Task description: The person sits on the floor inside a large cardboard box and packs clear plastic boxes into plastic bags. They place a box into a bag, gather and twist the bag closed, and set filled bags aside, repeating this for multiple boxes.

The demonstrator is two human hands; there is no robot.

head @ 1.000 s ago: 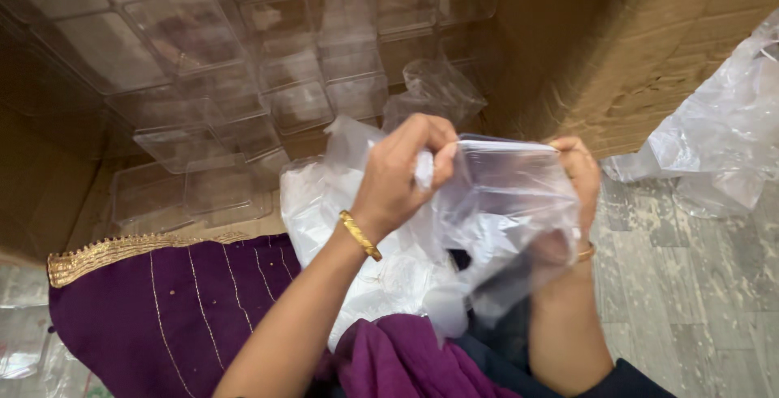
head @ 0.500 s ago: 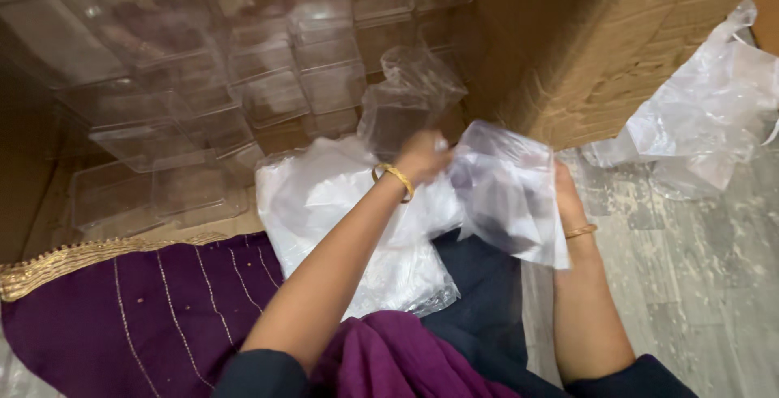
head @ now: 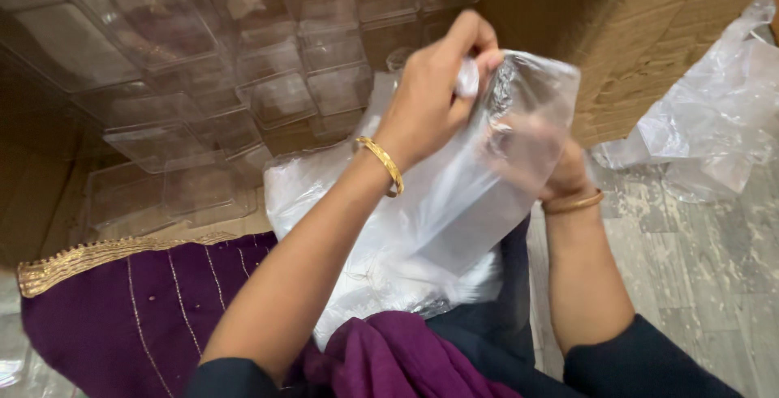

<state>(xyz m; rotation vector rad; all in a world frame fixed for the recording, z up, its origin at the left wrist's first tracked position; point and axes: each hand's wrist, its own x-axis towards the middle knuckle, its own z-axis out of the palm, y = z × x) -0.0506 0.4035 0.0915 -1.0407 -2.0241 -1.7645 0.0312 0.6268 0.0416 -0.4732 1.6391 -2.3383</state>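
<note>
I see the left hand (head: pixel 434 94) raised in front of me, its fingers pinched tight on the top edge of a clear plastic bag (head: pixel 479 195), with something small and white caught between thumb and forefinger; the right hand (head: pixel 540 159) sits behind or inside the bag, seen only blurred through the film, so I cannot tell whether it is clamped on anything; a gold bangle (head: pixel 385 164) rings the left wrist, and a second bangle (head: pixel 572 202) the right; the bag hangs between the two hands, held up above a pile of white plastic bags (head: pixel 381 284) resting on my lap; purple cloth with gold trim (head: pixel 130 301) spreads to the left below; beyond the hands stand stacked clear plastic boxes (head: pixel 211 81) inside a large cardboard box (head: pixel 641 33); to the right, more crumpled clear plastic (head: pixel 714 114) lies on the grey floor (head: pixel 706 284).
</note>
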